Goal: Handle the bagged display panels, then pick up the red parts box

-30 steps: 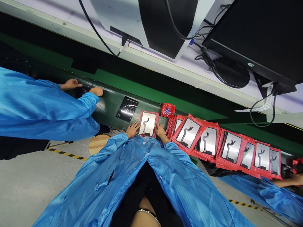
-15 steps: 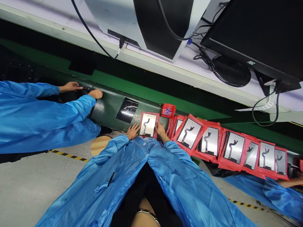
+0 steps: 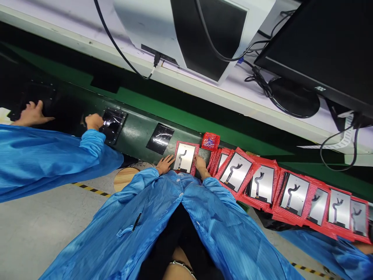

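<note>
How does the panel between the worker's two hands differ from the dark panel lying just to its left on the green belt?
The panel in the red sleeve is pale and silvery with a dark curved ribbon on it, and is framed in red; the dark panel is glossy black and bare. The left hand and right hand flank the first; no hand touches the second. Both are flat rectangles lying on the green belt.
</note>
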### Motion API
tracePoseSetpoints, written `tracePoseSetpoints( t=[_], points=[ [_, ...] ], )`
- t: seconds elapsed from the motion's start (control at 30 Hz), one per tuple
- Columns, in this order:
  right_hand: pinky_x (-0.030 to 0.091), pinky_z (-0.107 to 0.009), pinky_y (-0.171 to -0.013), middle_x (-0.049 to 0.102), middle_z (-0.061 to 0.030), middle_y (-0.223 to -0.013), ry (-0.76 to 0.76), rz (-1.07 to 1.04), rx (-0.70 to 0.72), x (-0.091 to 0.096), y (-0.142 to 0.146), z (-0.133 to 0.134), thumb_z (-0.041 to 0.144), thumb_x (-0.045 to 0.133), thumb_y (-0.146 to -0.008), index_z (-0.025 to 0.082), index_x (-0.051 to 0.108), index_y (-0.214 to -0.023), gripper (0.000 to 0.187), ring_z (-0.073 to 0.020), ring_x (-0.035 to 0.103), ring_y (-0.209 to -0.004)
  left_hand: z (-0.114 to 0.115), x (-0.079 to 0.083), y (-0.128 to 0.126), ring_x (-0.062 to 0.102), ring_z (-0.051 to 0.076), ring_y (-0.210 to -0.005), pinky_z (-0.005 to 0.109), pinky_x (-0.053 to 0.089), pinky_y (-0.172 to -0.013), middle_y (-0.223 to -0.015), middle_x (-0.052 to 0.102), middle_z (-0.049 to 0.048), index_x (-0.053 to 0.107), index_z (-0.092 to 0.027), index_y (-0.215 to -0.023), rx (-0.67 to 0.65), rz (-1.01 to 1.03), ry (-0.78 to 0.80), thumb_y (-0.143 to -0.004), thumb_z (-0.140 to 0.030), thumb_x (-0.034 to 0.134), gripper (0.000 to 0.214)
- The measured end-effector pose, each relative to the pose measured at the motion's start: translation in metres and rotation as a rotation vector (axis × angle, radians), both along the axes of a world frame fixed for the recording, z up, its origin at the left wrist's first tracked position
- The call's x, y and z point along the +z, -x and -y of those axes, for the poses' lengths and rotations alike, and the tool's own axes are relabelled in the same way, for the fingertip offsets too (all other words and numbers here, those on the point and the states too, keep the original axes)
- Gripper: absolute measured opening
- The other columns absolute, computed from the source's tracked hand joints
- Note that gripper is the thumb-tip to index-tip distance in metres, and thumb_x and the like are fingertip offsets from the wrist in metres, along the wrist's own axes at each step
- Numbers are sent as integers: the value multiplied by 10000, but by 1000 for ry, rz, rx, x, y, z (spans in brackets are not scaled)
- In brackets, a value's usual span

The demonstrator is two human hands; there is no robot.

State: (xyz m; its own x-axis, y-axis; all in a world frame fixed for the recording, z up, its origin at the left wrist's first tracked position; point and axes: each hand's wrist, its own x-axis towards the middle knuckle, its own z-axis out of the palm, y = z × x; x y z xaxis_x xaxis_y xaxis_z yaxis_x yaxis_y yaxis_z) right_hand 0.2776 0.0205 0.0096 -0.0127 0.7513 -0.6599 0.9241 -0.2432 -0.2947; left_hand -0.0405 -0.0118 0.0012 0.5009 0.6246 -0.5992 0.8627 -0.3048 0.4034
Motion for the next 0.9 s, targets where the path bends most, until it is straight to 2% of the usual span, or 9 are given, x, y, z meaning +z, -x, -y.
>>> tracePoseSetpoints(
  t=[0.13,0.23,0.37,0.47,0.57,0.67,0.73,0.8,0.9],
  points=[
    [461,-309,-981,732,-174,-1340,47,-14,-12,-2,2,-2,184,434,-1119,145,685,-1255,288,-227,659,-1107,-1,-2,3,105,296,-1783,617,251,-1398,-1918,80,57,264,-291,-1841,-9,3,5,-973,-203,585,929],
    [490,-309,-991,754,-166,-1253,73,-75,-69,-2,2,2,159,449,-1082,147,686,-1208,268,-224,662,-1059,-2,-2,5,109,291,-1784,611,244,-1403,-1919,91,55,267,-299,-1840,-10,4,11,-980,-211,591,923],
    [533,-290,-997,764,-123,-1169,66,-159,-124,7,0,26,231,417,-1099,162,647,-1133,242,-196,678,-1033,-3,-2,7,104,277,-1785,596,230,-1415,-1918,102,31,280,-313,-1837,-5,12,16,-992,-228,582,901],
    [584,-291,-931,736,-98,-1132,-1,-312,-301,23,-8,52,319,359,-1099,196,564,-1100,239,-179,674,-965,-5,-3,8,113,273,-1784,594,212,-1424,-1917,104,19,293,-302,-1835,-8,21,23,-999,-240,572,883],
    [610,-311,-849,688,-95,-1074,-164,-470,-561,49,-33,72,470,360,-1067,219,509,-1098,294,-190,663,-878,-5,-5,11,127,279,-1783,598,203,-1429,-1914,120,23,324,-288,-1828,-1,36,32,-1000,-248,564,863],
    [608,-348,-828,665,-78,-954,-311,-410,-673,77,-79,79,588,391,-1046,228,520,-1110,388,-207,650,-800,-5,-10,15,155,280,-1779,586,210,-1432,-1905,178,34,384,-289,-1807,17,69,18,-1006,-260,550,818],
    [604,-368,-812,681,-93,-939,-388,-317,-721,93,-113,76,620,386,-1053,227,528,-1101,421,-222,655,-797,-4,-12,17,168,275,-1776,564,204,-1439,-1900,201,38,410,-279,-1796,16,83,3,-1019,-270,532,786],
    [604,-374,-831,724,-139,-1035,-442,-243,-740,104,-139,66,608,377,-1068,217,541,-1104,425,-236,693,-878,-4,-14,18,164,269,-1776,538,183,-1448,-1901,196,31,417,-265,-1793,9,84,-1,-1031,-277,515,769],
    [593,-365,-909,756,-179,-1159,-466,-158,-678,107,-151,33,539,387,-1097,185,588,-1147,410,-245,720,-1003,-5,-15,18,157,263,-1777,521,163,-1455,-1902,190,13,431,-252,-1788,1,79,-2,-1037,-279,497,754]
  ],
)
